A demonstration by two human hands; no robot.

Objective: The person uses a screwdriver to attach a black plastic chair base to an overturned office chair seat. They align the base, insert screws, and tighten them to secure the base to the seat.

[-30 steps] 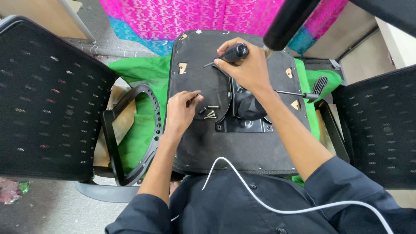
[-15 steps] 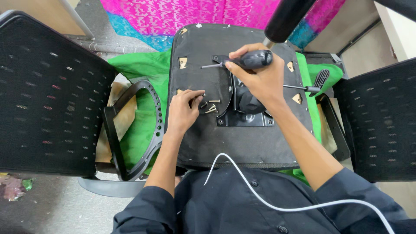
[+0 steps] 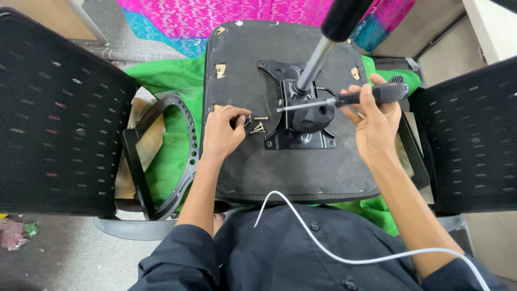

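An upturned black chair seat (image 3: 253, 161) lies in front of me, with a black metal mechanism plate (image 3: 299, 116) bolted at its middle and a silver gas-lift post (image 3: 315, 62) rising from it. My right hand (image 3: 374, 121) grips a black-handled screwdriver (image 3: 344, 98), its shaft pointing left at the plate's edge. My left hand (image 3: 223, 132) rests on the seat, fingers pinching at a few loose screws (image 3: 257, 126) beside the plate.
Black mesh chair backs stand at the left (image 3: 54, 113) and right (image 3: 474, 134). A black curved armrest frame (image 3: 161, 156) lies on green cloth (image 3: 167, 81) left of the seat. Pink patterned fabric (image 3: 215, 13) is beyond. A white cable (image 3: 334, 253) crosses my dark shirt.
My right hand has swung right with the screwdriver, uncovering the mechanism plate and post. The view has shifted. My left hand stays by the loose screws.
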